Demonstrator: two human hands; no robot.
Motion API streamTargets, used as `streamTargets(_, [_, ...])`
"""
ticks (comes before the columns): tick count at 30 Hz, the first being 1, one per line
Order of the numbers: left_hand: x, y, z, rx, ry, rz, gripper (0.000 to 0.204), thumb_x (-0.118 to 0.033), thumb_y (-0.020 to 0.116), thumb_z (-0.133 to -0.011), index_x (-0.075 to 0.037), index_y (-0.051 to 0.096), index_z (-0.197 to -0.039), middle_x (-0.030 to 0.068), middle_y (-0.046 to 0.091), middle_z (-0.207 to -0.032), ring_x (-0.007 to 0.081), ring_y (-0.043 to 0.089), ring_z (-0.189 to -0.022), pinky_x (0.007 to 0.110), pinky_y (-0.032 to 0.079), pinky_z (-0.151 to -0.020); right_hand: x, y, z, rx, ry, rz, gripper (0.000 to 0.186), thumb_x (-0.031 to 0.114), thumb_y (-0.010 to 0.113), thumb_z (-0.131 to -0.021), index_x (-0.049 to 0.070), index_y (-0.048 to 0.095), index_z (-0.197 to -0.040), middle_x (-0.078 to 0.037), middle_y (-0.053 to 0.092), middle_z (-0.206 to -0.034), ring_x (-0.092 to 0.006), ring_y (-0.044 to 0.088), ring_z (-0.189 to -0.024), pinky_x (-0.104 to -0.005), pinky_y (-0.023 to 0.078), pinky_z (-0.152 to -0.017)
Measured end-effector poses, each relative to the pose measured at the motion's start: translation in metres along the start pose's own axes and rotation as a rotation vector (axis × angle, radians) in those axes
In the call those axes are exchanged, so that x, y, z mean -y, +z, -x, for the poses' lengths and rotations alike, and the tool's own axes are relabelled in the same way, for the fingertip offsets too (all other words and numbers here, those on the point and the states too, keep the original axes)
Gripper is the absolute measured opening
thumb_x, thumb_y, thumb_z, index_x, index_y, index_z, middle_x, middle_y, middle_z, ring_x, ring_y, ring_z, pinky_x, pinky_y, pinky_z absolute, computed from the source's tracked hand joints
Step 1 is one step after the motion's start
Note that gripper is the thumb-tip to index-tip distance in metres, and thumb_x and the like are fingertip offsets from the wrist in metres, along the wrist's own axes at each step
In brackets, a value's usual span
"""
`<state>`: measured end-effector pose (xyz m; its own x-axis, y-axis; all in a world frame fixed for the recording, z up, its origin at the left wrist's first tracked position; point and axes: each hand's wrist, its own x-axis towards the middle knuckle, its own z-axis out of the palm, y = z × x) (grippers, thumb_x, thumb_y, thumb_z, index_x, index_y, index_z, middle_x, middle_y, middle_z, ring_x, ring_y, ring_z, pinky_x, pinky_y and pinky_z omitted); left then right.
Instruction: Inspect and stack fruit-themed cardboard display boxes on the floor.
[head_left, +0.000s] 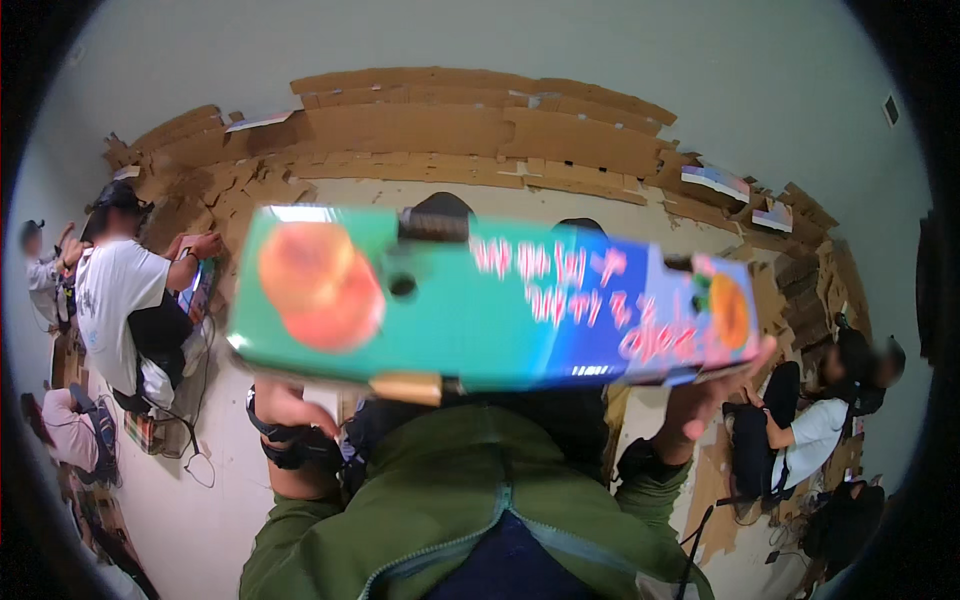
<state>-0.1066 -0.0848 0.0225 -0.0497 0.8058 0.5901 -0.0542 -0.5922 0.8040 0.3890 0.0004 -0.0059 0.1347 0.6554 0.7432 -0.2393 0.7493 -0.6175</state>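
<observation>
Here, fruit-printed box [450,300]: raised in front of the green jacket [430,480], spanning hand to hand.
Left hand [290,406]: beneath its left end, fingers hidden; cannot tell whether they grip.
Right hand [703,397]: holding its lower right corner.

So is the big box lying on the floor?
No, the green-and-blue box is held up in front of the green jacket, with the right hand at its right end.
</observation>
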Motion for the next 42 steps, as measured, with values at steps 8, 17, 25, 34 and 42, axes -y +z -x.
streamTargets(8, [-0.008, 0.027, -0.027, -0.045, 0.209, -0.078, 0.151, -0.095, 0.073, -0.063, -0.003, 0.02, -0.171, 0.0367, 0.023, -0.17, 0.0515, 0.025, -0.159, 0.064, 0.013, -0.128, 0.017, 0.046, -0.01, -0.005, 0.108, -0.179, 0.132, 0.084, 0.077, -0.074, 0.018, 0.017, -0.171, -0.035, 0.012, -0.173, -0.0483, 0.024, -0.159, -0.0616, 0.021, -0.129])
streamTargets(17, [-0.029, 0.044, -0.025, -0.088, 0.243, -0.286, 0.119, -0.074, 0.07, -0.083, -0.01, 0.022, -0.172, 0.0356, 0.021, -0.171, 0.0552, 0.024, -0.158, 0.065, 0.012, -0.128, 0.021, 0.025, -0.002, -0.009, -0.033, 0.112, 0.126, 0.083, 0.081, -0.071, 0.014, 0.031, -0.164, -0.04, 0.022, -0.167, -0.0501, 0.036, -0.153, -0.0626, 0.028, -0.127])
streamTargets(25, [-0.023, 0.051, -0.05, -0.113, -0.009, -0.429, 0.09, -0.065, 0.056, -0.097, 0.005, 0.048, -0.153, 0.0257, 0.045, -0.162, 0.0376, 0.042, -0.152, 0.049, 0.029, -0.126, 0.025, 0.027, -0.026, -0.13, 0.269, 0.324, 0.114, 0.073, 0.078, -0.08, -0.002, 0.04, -0.157, -0.023, 0.047, -0.157, -0.0338, 0.051, -0.143, -0.0485, 0.043, -0.12])
streamTargets(34, [0.034, 0.034, -0.072, -0.238, -0.299, -0.311, 0.067, -0.042, 0.063, -0.109, -0.002, 0.04, -0.156, 0.0133, 0.055, -0.148, 0.0226, 0.06, -0.126, 0.037, 0.049, -0.107, -0.027, 0.018, -0.051, -0.057, 0.339, 0.844, 0.088, 0.06, 0.064, -0.103, -0.002, 0.037, -0.158, -0.026, 0.056, -0.149, -0.0339, 0.055, -0.139, -0.043, 0.042, -0.116])
streamTargets(42, [0.073, 0.032, -0.035, -0.083, -0.73, -0.314, 0.062, -0.021, 0.078, -0.099, 0.005, 0.046, -0.146, 0.0095, 0.066, -0.124, 0.015, 0.065, -0.108, 0.031, 0.054, -0.095, -0.057, 0.011, 0.0, 0.159, 0.64, 0.904, 0.065, 0.05, 0.068, -0.102, 0.002, 0.053, -0.143, -0.025, 0.074, -0.12, -0.0389, 0.072, -0.112, -0.0453, 0.054, -0.097])
